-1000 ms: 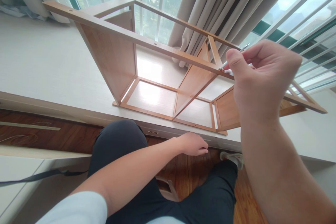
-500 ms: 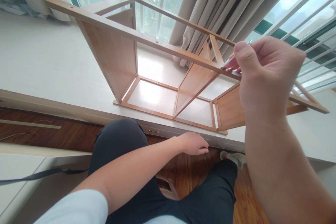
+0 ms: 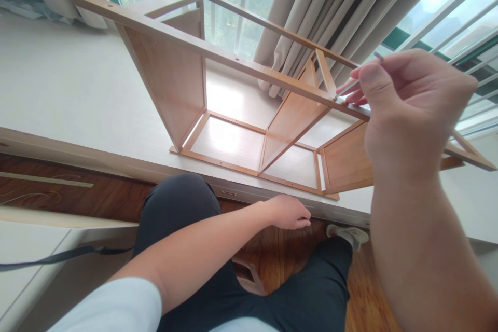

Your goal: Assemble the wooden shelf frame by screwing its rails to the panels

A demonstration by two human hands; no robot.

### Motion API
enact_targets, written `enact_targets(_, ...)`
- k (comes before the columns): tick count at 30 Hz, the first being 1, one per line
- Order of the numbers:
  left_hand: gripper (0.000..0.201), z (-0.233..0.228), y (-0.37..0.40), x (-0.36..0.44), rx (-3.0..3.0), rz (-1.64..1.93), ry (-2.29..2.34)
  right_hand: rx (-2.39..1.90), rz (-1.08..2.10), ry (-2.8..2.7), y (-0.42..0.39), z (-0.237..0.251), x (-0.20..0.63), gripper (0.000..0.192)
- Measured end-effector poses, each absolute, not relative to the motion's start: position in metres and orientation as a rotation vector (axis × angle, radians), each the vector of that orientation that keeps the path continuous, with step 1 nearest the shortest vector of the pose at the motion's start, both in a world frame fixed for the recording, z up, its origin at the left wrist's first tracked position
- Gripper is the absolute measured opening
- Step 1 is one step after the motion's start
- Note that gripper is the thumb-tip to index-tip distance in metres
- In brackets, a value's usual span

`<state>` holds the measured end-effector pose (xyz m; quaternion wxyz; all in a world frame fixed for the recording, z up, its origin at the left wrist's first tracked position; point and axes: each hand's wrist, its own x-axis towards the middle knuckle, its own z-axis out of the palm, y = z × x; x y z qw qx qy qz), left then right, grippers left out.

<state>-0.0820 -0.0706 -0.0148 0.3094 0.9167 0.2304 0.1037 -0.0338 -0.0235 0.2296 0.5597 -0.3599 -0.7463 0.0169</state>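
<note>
Right hand (image 3: 408, 109) raised at the right of view, fingers (image 3: 371, 80) pinched together on a thin metal tool (image 3: 352, 87). Tool tip sits on the near top rail (image 3: 233, 60) of the wooden shelf frame (image 3: 171, 75), at the joint where the middle divider panel (image 3: 290, 122) meets the rail. The tool's upper end pokes out above the thumb.

Against 0.5 s ago: the hand sits slightly further right and a touch lower in view, and more of the tool shaft shows between fingertips and rail. Tool tip at the same joint. 1.0 s ago the grip looked the same, pinch unchanged.

Left hand (image 3: 290, 212) low, below the near edge of the white platform (image 3: 58, 98), fingers loosely curled with the tips touching the platform's front lip. Whether anything is held inside them cannot be told. No change in its place over the 3 frames.

Shelf frame lies on its side on the platform, along the near edge, open side toward the person; 2 long rails run across the top, 3 compartments visible below. It has not shifted on the platform.

Grey curtain (image 3: 311, 5) hangs behind the frame against the window bars (image 3: 439, 15). Dark trousers (image 3: 182, 212) and a shoe (image 3: 348, 233) over the wood floor (image 3: 284, 259). A black strap (image 3: 58, 257) lies at lower left.
</note>
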Motion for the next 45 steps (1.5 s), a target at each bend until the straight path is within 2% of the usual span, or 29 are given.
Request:
enact_targets(33,0.032,-0.017,-0.072,-0.081,2.411,0.265,0.606,-0.914,0.063,-1.894,-0.023,0.235,-0.024,0.006)
enact_targets(38,0.033,-0.019,-0.072,-0.080,2.408,0.274,0.608,-0.843,0.031,-1.910,-0.021,0.231,-0.026,0.021)
enact_targets(45,0.033,-0.019,-0.071,-0.079,2.433,0.290,0.600,-0.825,0.069,-1.935,-0.024,0.229,-0.023,0.023)
